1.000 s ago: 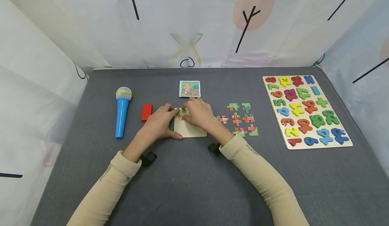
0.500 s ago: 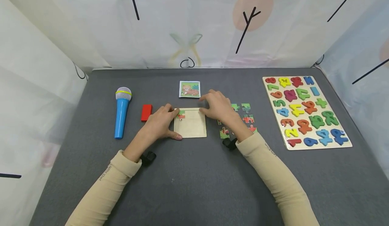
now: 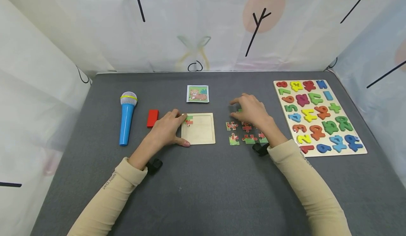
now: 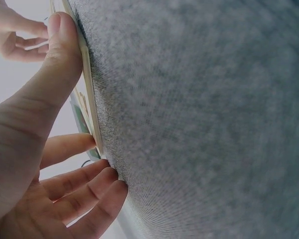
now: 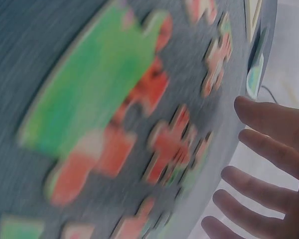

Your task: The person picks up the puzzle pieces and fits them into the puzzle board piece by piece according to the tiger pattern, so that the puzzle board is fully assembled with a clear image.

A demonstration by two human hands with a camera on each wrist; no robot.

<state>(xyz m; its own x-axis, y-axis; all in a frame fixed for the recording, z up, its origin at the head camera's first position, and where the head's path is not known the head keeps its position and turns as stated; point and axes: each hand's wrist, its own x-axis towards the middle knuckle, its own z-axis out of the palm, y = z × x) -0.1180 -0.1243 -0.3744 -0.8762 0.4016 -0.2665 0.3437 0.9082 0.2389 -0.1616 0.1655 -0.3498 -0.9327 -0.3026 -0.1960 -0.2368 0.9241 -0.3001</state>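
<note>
A square wooden puzzle tray (image 3: 201, 130) lies in front of the person, with one green and red jigsaw piece (image 3: 189, 120) in its far left corner. My left hand (image 3: 165, 128) holds the tray's left side, thumb at the near edge and index finger at the far corner. In the left wrist view the thumb (image 4: 62, 55) lies along the tray's edge. Over the loose jigsaw pieces (image 3: 249, 139) hovers my right hand (image 3: 252, 112), holding nothing, its fingers spread. It hides some of the far pieces. The right wrist view shows a green and orange piece (image 5: 99, 84) close up, blurred.
A small picture card (image 3: 198, 94) with a printed animal scene lies beyond the tray. To the left are a red block (image 3: 152, 118) and a blue toy microphone (image 3: 127, 119). A board of colourful numbers and symbols (image 3: 320, 119) lies at the right.
My right hand has left the tray's far left corner and moved right, over the loose pieces, uncovering the piece in the tray. The left hand has stayed on the tray.
</note>
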